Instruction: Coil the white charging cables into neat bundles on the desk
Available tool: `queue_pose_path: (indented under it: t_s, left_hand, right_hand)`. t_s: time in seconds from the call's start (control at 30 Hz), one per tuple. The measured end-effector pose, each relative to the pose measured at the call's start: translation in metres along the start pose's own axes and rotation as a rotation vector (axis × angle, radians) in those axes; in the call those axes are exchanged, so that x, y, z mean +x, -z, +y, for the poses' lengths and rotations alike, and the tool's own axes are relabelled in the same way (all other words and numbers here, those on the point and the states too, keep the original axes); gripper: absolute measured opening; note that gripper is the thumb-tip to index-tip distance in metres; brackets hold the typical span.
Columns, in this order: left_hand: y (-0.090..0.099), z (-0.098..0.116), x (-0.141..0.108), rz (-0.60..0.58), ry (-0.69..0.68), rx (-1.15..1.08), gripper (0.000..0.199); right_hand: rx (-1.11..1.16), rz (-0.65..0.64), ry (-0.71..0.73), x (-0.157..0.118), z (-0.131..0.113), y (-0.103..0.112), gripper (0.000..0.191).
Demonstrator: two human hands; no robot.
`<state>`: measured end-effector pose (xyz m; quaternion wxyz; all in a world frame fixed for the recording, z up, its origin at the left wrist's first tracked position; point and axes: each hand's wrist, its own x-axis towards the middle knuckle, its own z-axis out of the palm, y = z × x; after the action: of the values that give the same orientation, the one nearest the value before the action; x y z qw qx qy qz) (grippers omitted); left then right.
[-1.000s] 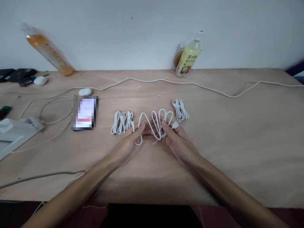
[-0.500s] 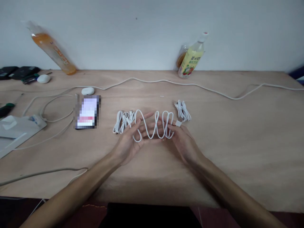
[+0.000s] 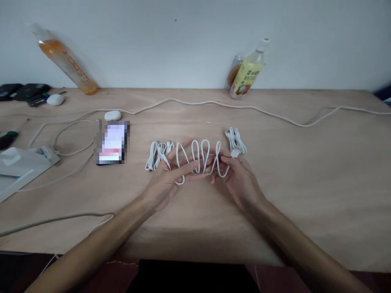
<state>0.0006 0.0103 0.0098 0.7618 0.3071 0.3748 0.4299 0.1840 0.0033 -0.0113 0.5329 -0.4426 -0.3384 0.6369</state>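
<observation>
Both forearms slant inward over the bench [image 3: 320, 171], so the hands face each other, close together, right of the phone [image 3: 112, 140], with the white cable [image 3: 205, 141] spread in loose loops between them. The left hand [image 3: 166, 176], nearer the phone, has its thumb laid across the loops and its fingers extended behind, a light, partly closed grip on the cable. The right hand [image 3: 241, 174], farther from the phone, pins the cable's other end under its thumb, that grip lightly closed too
</observation>
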Motion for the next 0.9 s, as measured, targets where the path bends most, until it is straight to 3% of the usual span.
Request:
queue_pose_path:
  t_s: [0.13, 0.27, 0.6, 0.77, 0.9]
  left_hand:
    - [-0.0003, -0.0001, -0.0008, 0.043, 0.014, 0.042, 0.091]
    - [0.0013, -0.0005, 0.0002, 0.05, 0.035, 0.123, 0.088]
    - [0.0062, -0.0038, 0.0019, 0.092, -0.026, 0.3, 0.049]
    - [0.0012, -0.0004, 0.0008, 0.132, -0.029, 0.33, 0.04]
    - [-0.0007, 0.0016, 0.0008, 0.145, -0.038, 0.329, 0.035]
  right_hand:
    - [0.056, -0.003, -0.034, -0.0003, -0.0007, -0.0005, 0.021]
    - [0.106, -0.048, -0.085, -0.0007, -0.0025, -0.0004, 0.022]
    - [0.183, -0.07, -0.161, -0.0036, -0.001, -0.0019, 0.02]
    - [0.194, -0.07, -0.187, -0.0046, -0.0004, -0.0022, 0.019]
    - [0.193, -0.084, -0.188, -0.005, -0.0013, -0.0045, 0.028]
